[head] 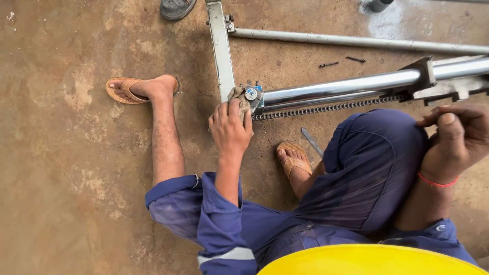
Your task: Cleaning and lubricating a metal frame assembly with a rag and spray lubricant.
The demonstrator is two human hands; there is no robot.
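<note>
A rough, mottled brown concrete floor [61, 153] fills the left of the view, patchy and dusty. On it rests a bare-shinned leg with its foot in a tan rubber sandal [122, 91]; the rolled cuff of dark blue work trousers sits above the knee. At the top edge is the toe of a grey shoe [175, 7].

Further right, the left hand [230, 130] is closed around a crumpled, dirty beige rag [238, 97], pressing it against the end of a polished steel tube [346, 86], smooth, round and shiny, beside a small round silvery fitting [251, 93]. A flat, painted grey metal bar [220, 46] runs up from that joint. Just under the tube lies a dark, oily roller chain [326, 108], its links running parallel to it. A duller grey pipe [356, 40] lies on the floor beyond, with two small dark screws [341, 62] near it.

A second sandalled foot [294, 160] sits below the chain, next to a thin flat metal strip [311, 141].

At the far right, the right hand [458, 137], a red band at its wrist, curls loosely with fingers bent near a grey metal bracket [433, 81]; whether it grips anything I cannot tell.
</note>
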